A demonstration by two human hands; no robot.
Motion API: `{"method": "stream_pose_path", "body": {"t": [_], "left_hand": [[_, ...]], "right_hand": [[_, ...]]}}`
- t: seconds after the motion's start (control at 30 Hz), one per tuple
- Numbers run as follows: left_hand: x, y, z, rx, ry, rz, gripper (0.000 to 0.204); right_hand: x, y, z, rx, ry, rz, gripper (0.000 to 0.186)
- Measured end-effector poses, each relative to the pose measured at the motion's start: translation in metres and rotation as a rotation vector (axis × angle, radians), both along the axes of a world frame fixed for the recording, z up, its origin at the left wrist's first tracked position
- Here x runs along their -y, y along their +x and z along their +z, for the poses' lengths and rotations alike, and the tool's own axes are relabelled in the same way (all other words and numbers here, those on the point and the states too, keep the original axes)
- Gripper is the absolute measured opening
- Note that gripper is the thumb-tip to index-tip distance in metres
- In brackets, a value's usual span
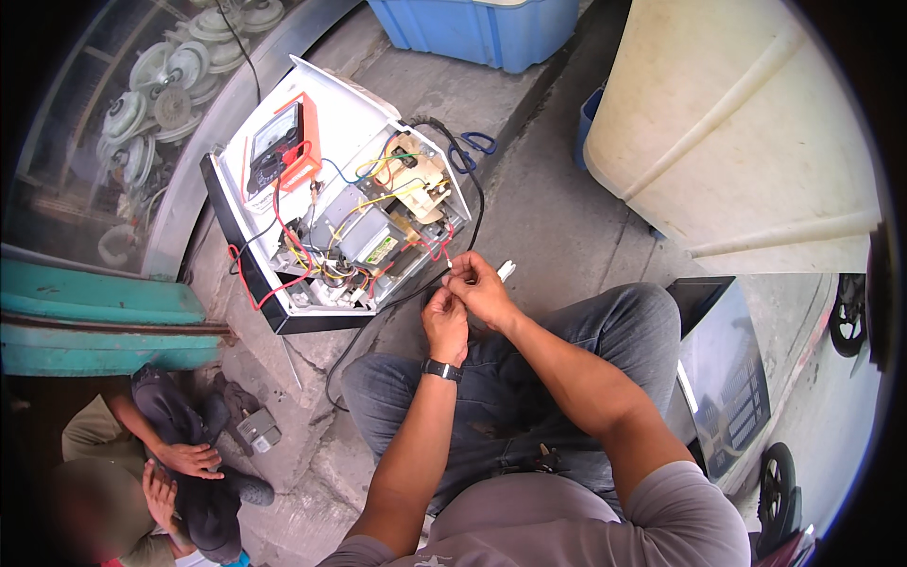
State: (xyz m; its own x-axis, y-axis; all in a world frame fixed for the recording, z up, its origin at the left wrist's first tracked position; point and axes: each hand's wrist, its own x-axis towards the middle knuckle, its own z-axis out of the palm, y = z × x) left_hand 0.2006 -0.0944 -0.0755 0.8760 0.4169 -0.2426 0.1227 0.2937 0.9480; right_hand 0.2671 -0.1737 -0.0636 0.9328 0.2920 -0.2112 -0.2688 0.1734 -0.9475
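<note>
An opened microwave oven (350, 90) lies on the ground in front of me, its inside showing a grey transformer (364, 231) and many coloured wires. My right hand (482, 291) pinches the end of a thin red wire (440, 249) just outside the oven's near right corner. Right below it, my left hand (446, 324) is closed with its fingertips against the right ones; what it grips is hidden. On the oven's white casing rests an analog multimeter (276, 146) in an orange case, with red and black leads (251, 291) running down into the oven.
Blue-handled scissors (472, 149) and a black cord (480, 203) lie beyond the oven. Behind stand a blue bin (453, 33) and a large cream tank (737, 142). A panelled door (726, 387) lies right of my knee. At lower left another person's hands (189, 460) show.
</note>
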Motion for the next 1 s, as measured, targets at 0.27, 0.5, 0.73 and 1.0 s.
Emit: {"method": "stream_pose_path", "body": {"t": [0.27, 0.5, 0.73, 1.0], "left_hand": [[0.001, -0.002, 0.007, -0.066, -0.017, 0.02, 0.022], [0.007, 0.0, 0.016, -0.066, -0.003, 0.028, 0.019], [-0.005, -0.006, 0.023, -0.115, -0.047, -0.013, 0.022], [-0.007, -0.018, 0.035, -0.084, -0.038, 0.026, 0.026]], "right_hand": [[0.002, 0.002, 0.001, 0.076, -0.152, -0.023, 0.012], [0.011, 0.009, 0.0, -0.283, 0.207, 0.147, 0.013], [0.019, 0.013, 0.013, -0.278, 0.114, 0.278, 0.016], [0.03, 0.0, 0.021, -0.159, -0.084, 0.197, 0.01]]}}
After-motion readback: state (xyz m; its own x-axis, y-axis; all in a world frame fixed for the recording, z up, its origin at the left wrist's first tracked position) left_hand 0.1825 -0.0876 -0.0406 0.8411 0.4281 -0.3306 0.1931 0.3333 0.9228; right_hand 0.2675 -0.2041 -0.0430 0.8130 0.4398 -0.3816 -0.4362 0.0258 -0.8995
